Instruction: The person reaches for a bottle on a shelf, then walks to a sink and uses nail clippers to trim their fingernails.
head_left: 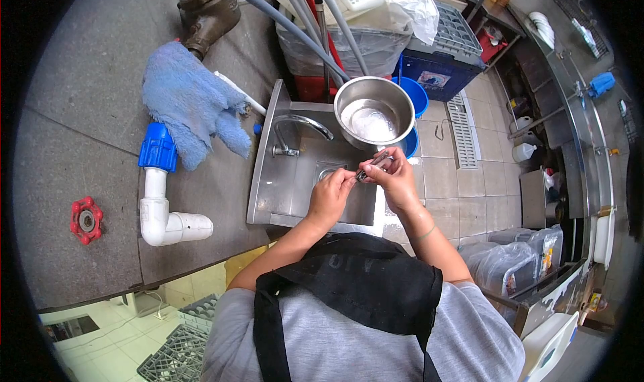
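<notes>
Both my hands meet over the front right part of a small steel sink [274,187]. My right hand [396,179] grips a small, narrow, dark shiny piece [373,168] between thumb and fingers. Pinched at the piece's left end are the fingers of my left hand [330,197]. What the piece is, I cannot make out. Just beyond my hands stands a round steel bowl [398,104] at the sink's right edge, with something whitish and shiny inside. A curved chrome faucet [302,120] rises from the sink's left side.
At left, a blue towel [184,100] hangs over pipework near a white elbow pipe [161,224] and a red valve wheel [86,220]. Blue buckets [415,95] and a dark crate [436,73] sit beyond the bowl. A drain grate [463,132] crosses the tiled floor.
</notes>
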Tool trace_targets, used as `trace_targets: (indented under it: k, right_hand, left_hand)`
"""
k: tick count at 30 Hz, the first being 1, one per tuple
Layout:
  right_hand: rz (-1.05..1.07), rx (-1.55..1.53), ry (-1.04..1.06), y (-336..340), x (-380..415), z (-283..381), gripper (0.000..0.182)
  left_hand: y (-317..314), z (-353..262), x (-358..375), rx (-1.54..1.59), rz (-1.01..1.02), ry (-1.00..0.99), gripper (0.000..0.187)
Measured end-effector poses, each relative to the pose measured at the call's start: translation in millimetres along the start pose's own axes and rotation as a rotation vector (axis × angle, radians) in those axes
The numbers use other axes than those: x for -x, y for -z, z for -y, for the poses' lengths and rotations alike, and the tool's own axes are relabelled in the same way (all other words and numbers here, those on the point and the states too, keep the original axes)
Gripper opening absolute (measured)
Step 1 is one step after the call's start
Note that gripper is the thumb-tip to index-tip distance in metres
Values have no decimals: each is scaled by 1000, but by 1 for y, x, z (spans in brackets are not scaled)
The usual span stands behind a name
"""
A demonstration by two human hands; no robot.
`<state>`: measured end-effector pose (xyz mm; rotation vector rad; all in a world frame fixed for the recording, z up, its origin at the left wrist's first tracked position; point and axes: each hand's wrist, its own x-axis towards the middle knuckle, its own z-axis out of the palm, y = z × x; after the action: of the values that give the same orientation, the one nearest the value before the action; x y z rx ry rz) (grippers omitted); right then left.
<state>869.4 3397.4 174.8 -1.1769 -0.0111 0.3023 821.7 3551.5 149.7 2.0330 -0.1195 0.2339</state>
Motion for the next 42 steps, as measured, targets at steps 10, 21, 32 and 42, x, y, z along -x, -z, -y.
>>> trace_targets:
  k: [10,21,32,42]
  right_hand:
    - [-16,-42,-19,2,-3,-6,27]
    - [1,-54,-101,2,-3,0,32]
    - [-7,-149,-146,3,-1,-3,32]
    - [28,-11,-80,1,-1,2,32]
  left_hand:
    - [-1,3,2,-43,-4,-17,12]
    - [3,0,-1,-70,18,-31,12]
    - [3,-1,-2,42,21,48,12]
    - [6,-3,-2,-60,36,-2,14]
